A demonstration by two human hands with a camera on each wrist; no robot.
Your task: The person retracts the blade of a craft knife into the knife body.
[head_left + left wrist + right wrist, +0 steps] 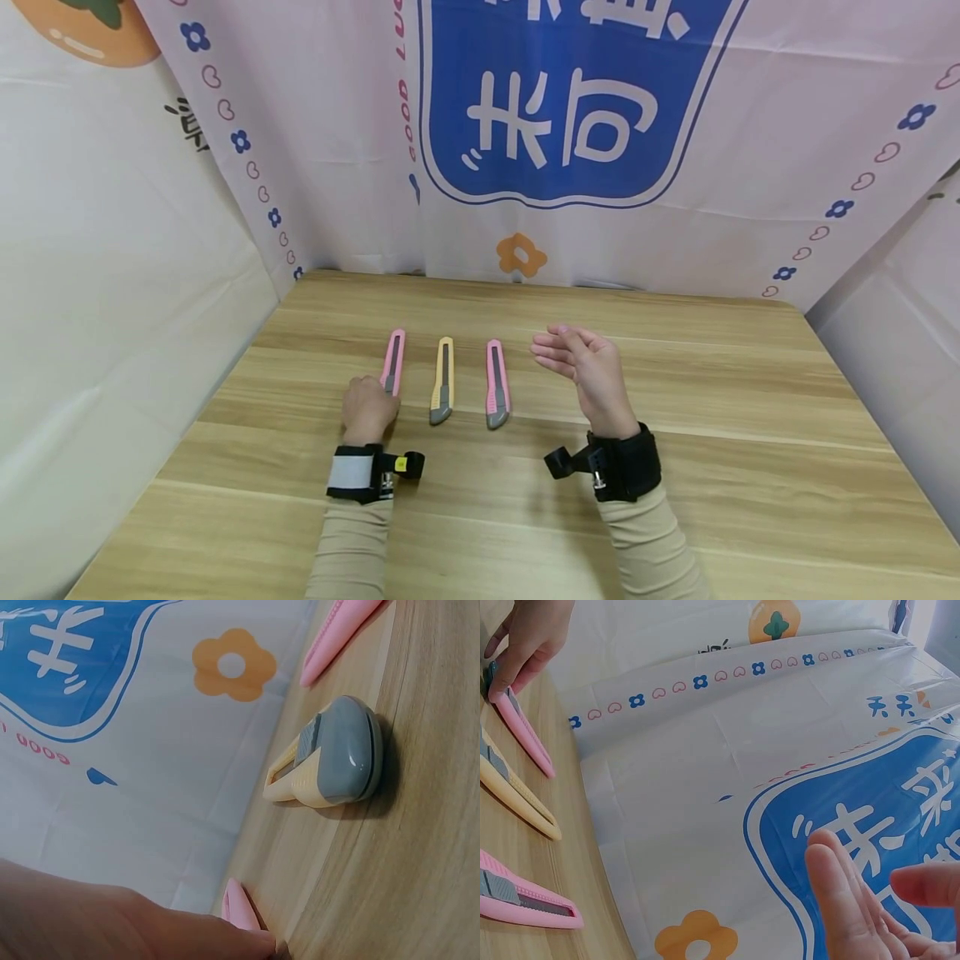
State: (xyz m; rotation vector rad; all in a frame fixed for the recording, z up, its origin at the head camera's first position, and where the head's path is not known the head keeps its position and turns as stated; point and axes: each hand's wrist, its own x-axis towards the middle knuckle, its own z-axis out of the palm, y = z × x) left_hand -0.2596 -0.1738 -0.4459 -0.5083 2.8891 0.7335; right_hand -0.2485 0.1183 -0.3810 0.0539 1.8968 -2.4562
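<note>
Gripping pink knife (393,362), left hand (367,408)

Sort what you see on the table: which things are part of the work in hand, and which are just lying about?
In hand:
- left pink knife, its near end under the left hand
- right hand, raised off the table, fingers relaxed, holding nothing

Lying about:
- yellow knife, untouched
- right pink knife, untouched
- printed cloth behind the table

Wooden table (712,433), printed backdrop cloth (345,133)
</note>
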